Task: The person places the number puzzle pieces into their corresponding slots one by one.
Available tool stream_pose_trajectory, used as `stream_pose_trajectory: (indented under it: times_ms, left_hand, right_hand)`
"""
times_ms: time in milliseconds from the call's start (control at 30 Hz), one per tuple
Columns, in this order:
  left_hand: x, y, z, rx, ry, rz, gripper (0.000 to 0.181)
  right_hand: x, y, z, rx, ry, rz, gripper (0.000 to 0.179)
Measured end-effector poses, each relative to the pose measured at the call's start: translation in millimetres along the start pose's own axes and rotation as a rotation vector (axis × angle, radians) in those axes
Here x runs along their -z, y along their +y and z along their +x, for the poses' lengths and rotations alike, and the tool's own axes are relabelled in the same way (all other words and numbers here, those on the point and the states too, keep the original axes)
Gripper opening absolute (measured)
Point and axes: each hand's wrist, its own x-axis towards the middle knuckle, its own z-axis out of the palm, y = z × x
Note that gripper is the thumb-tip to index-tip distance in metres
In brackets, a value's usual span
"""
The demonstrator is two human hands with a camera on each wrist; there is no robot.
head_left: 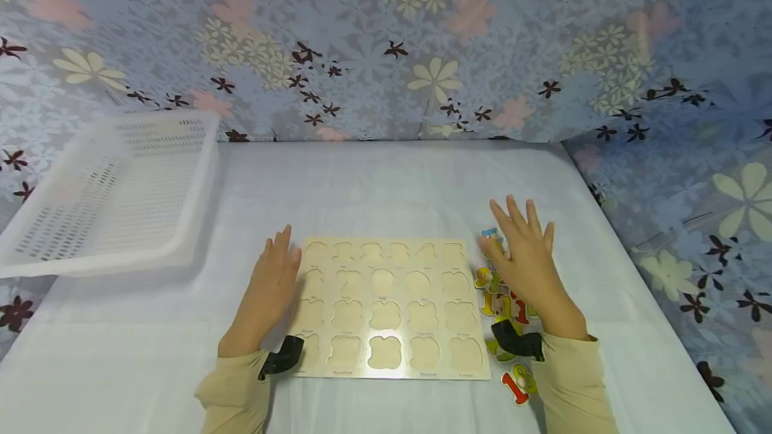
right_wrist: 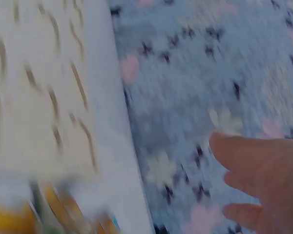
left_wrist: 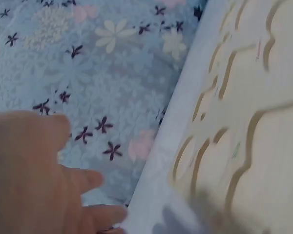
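A pale wooden puzzle board (head_left: 398,310) with rows of shallow cut-out recesses lies flat in front of me. Just off its left edge is my left hand (head_left: 270,286), fingers extended and holding nothing. My right hand (head_left: 526,260) is spread over the cluster of painted puzzle pieces (head_left: 499,303) along the board's right side, hiding some of them. Nothing is gripped in it. Nearest my right sleeve lie a red piece (head_left: 515,388) and a green round one. In the right wrist view, blurred pieces (right_wrist: 63,209) show below the board.
A white perforated plastic basket (head_left: 205,220) stands at the left of the white-covered table (head_left: 362,186). Flowered cloth (head_left: 362,32) hangs behind the table and along its right side. A black wrist camera (head_left: 283,355) is strapped to each forearm.
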Motion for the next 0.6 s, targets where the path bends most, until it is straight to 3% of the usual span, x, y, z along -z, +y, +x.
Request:
stream_pose_trajectory:
  times_ms: [100,167,233,300,433,600]
  left_hand:
    - [5.2,-2.6,-2.2,0.048,-0.039,-0.01,0.066]
    - [7.4,-3.5,-4.1,0.071,-0.071,-0.014,0.068]
    - [8.9,-4.6,-6.5,0.094,-0.097,-0.011,0.068]
    - [10.4,-5.6,-8.8,0.112,-0.116,0.0,0.069]
    - [10.4,-4.9,-9.0,0.097,-0.136,0.026,0.069]
    - [10.3,-5.3,-9.0,0.073,-0.154,0.031,0.07]
  right_hand:
    - [15,18,3.3,-0.011,0.09,-0.013,0.05]
    - [21,32,6.2,-0.019,0.084,-0.054,0.043]
    - [22,47,13.2,-0.02,0.017,-0.108,0.041]
    - [21,61,22.9,-0.026,-0.104,-0.157,0.042]
    - [20,81,42.0,-0.067,-0.305,-0.211,0.047]
    - [17,91,56.0,-0.095,-0.38,-0.235,0.048]
